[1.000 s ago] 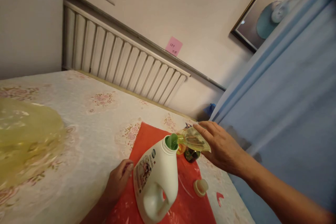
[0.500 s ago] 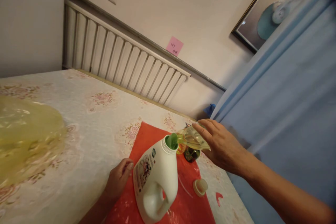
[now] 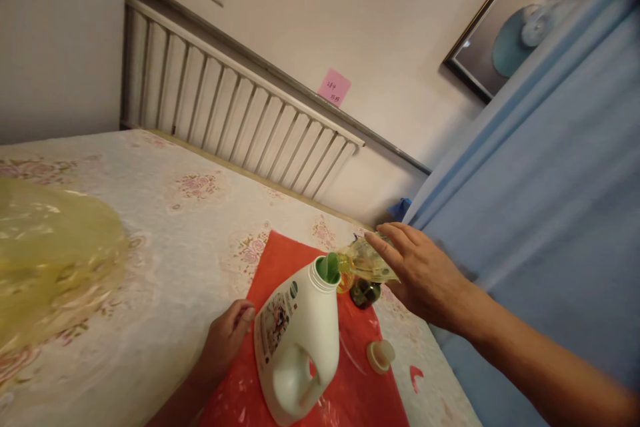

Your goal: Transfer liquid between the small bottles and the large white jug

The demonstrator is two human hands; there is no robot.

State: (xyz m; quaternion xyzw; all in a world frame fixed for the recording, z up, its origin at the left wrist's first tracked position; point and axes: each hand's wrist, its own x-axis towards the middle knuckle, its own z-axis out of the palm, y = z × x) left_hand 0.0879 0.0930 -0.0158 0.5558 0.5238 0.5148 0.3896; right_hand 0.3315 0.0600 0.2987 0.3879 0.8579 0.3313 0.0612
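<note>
A white jug [image 3: 305, 340] with a carry handle and a printed label stands uncapped on a red plastic sheet [image 3: 370, 393]. In its mouth is a green spout or funnel [image 3: 329, 268]. My right hand [image 3: 425, 273] grips a clear bottle [image 3: 373, 260] with yellowish contents, tipped almost level. Its neck meets the green piece at the jug's mouth. Whether liquid is flowing I cannot make out. My left hand [image 3: 230, 333] rests beside the jug's label side, fingers curled in, with nothing visible in them. A pale cap [image 3: 381, 356] lies right of the jug.
A dark bottle [image 3: 365, 293] stands behind the jug, partly covered, with an orange-yellow object beside it. On the floral tablecloth [image 3: 185, 267], a large yellow plastic bag [image 3: 50, 260] lies left and a red scrap [image 3: 416, 377] right. A blue curtain [image 3: 550, 200] hangs at the right.
Almost nothing differs. The tilted bottle and my right hand have shifted very slightly; the jug and my left hand stay in place.
</note>
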